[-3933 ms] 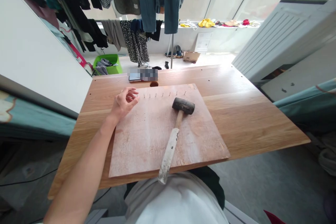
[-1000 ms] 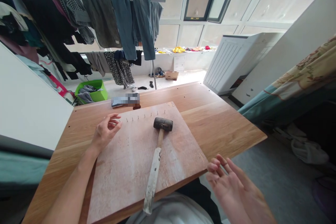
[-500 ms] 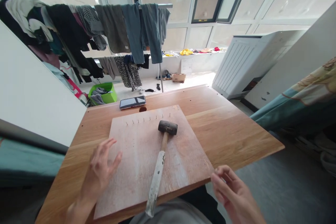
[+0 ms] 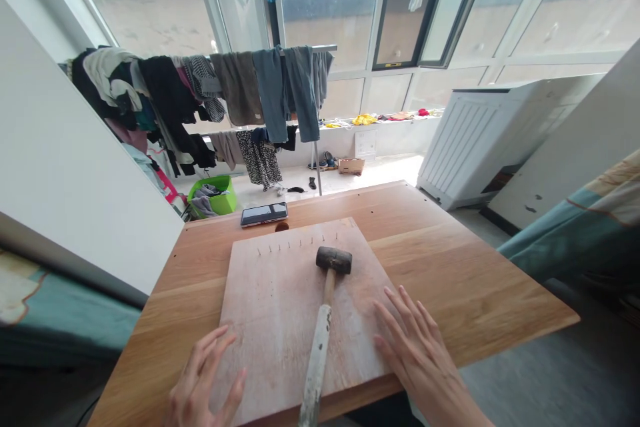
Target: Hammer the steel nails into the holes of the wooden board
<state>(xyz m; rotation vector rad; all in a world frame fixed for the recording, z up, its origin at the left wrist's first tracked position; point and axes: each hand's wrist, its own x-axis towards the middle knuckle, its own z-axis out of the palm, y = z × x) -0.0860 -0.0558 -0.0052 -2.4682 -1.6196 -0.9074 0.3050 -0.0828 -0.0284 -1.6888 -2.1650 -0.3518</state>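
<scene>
A rubber mallet (image 4: 320,340) with a black head and a worn white-painted handle lies across a flat wooden board (image 4: 265,327). Its handle end reaches past the board's near edge. Several thin nails (image 4: 289,245) stand in a row near the far edge of the board. My left hand (image 4: 205,377) is at the board's near left side, fingers apart, holding nothing. Over the right edge of the board, my right hand (image 4: 415,340) is spread with palm down and fingers stretched out. Whether either hand presses on the board I cannot tell.
The board rests on a wooden table (image 4: 450,260). A phone (image 4: 264,214) lies at the table's far edge, beside a round dark hole (image 4: 282,227). Beyond stand a clothes rack with laundry (image 4: 237,90), a green basket (image 4: 227,200) and a white appliance (image 4: 465,140).
My right hand has moved from the board's near right corner up onto its right side, and its fingers have opened out. My left hand sits lower in view. The camera view has tilted up.
</scene>
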